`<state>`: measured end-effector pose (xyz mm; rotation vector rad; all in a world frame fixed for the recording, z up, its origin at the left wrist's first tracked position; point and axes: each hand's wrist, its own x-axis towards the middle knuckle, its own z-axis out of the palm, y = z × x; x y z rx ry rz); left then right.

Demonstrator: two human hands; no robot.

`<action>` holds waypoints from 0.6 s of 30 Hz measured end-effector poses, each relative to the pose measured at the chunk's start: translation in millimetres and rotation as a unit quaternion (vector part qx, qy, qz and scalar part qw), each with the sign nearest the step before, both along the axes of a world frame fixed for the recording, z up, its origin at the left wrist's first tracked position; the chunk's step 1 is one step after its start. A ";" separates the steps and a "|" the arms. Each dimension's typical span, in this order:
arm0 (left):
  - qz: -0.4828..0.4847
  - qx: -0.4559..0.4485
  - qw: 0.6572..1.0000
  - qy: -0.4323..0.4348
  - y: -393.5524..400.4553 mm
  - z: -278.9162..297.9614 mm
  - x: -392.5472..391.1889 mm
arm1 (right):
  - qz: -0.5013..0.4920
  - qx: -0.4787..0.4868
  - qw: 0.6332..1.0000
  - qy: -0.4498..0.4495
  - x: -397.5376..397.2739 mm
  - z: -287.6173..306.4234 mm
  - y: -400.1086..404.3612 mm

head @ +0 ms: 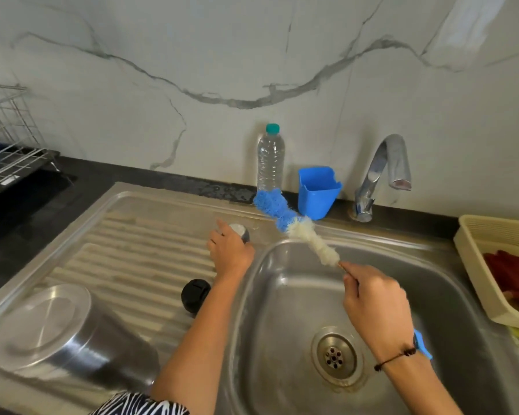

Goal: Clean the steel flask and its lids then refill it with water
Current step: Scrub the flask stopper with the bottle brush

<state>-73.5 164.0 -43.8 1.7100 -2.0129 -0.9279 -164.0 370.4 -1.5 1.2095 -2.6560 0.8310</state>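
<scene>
Right hand (375, 307) gripping bottle brush (297, 226), left hand (229, 253) on lid (240, 230)

sink basin (282, 295) open, tap (384, 172) overhanging

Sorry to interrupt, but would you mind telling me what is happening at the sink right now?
A person is washing up at a steel sink. Their right hand grips the handle of a long bottle brush with white and blue bristles, held out above the basin. Their left hand reaches over the drainboard and holds a small steel lid. A black lid lies on the drainboard nearby, beside an upturned steel vessel. The tap shows no running water.
</scene>
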 end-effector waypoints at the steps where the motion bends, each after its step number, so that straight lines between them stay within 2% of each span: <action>1: -0.008 -0.006 1.000 0.002 1.9 5.4 0.2 | 0.005 0.023 0.999 0.038 -0.2 15.8 0.8; 3: -0.029 -0.017 0.999 0.004 5.0 17.9 -1.2 | 0.020 0.098 0.989 0.108 1.2 50.4 -3.6; 6: -0.075 -0.036 0.997 0.005 12.2 41.9 -7.0 | 0.041 0.190 0.969 0.152 2.5 105.1 -17.7; 13: -0.138 -0.093 0.986 0.019 28.0 95.8 -7.8 | 0.037 0.245 0.921 0.302 -11.0 199.4 -51.9; 18: -0.168 -0.113 0.979 0.000 32.2 117.2 -8.2 | 0.005 0.308 0.876 0.371 -37.6 211.2 -79.8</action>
